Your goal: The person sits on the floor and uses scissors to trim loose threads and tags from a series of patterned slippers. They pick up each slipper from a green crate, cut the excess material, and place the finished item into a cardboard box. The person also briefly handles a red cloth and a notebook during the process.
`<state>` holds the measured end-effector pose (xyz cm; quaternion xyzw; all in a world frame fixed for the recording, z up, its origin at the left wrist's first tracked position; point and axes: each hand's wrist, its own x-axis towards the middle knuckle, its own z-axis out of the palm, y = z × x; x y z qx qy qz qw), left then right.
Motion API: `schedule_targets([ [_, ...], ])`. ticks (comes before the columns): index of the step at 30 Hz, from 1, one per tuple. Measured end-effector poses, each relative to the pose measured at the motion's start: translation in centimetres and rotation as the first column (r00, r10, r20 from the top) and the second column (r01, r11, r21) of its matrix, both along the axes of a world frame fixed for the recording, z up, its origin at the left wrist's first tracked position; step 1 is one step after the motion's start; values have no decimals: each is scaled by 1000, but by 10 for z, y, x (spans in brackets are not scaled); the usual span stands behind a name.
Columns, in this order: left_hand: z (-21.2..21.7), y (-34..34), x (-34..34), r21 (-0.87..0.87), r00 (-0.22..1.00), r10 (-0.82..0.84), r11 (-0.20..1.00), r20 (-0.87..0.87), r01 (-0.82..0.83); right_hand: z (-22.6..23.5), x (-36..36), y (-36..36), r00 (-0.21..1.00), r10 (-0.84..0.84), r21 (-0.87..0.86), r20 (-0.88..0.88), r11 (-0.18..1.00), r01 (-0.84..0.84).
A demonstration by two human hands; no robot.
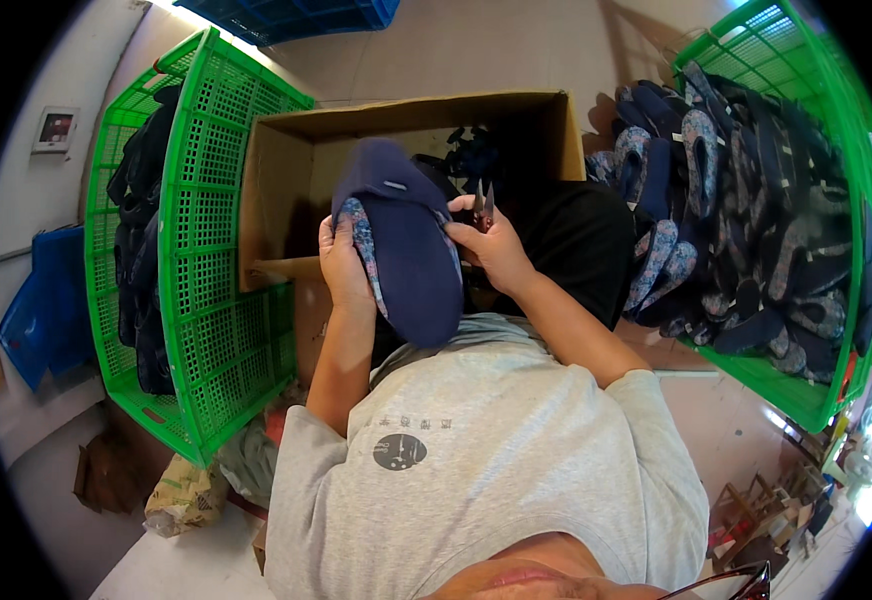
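Observation:
A navy slipper (411,270) with a flowered lining along its side is held up before my chest, toe end away from me. My left hand (344,262) grips its left edge, fingers on the lining. My right hand (491,250) pinches the slipper's right edge and also keeps a small pair of thread snips (484,208) in its fingers, blades pointing away from me. Beyond the slipper stands an open cardboard box (296,150) with dark pieces (471,150) inside, too shadowed to name.
On the left a green plastic crate (196,250) holds dark slippers (141,240). Another green crate (746,50) at the right is heaped with navy and flowered slippers (756,200). A blue crate (306,18) is at the far edge. Plastic bags (188,495) lie at lower left.

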<state>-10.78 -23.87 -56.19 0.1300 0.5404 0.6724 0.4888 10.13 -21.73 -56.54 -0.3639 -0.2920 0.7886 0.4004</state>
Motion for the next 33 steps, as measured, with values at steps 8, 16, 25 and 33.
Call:
schedule_targets([
  [8, 4, 1, 10, -20, 974, 221, 975, -49, -222, 0, 36, -21, 968, 234, -153, -88, 957, -245],
  [16, 4, -21, 12, -22, 988, 132, 991, -81, -134, 5, 38, -22, 980, 200, -64, 12, 978, -199],
  [25, 13, -30, 9, 83, 999, -46, 996, 2, 45, -3, 35, -24, 997, 83, -119, -2, 989, -82],
  [33, 32, -30, 27, 282, 940, -305, 898, -155, 338, -7, 38, -18, 994, -32, -170, -108, 985, 13],
])
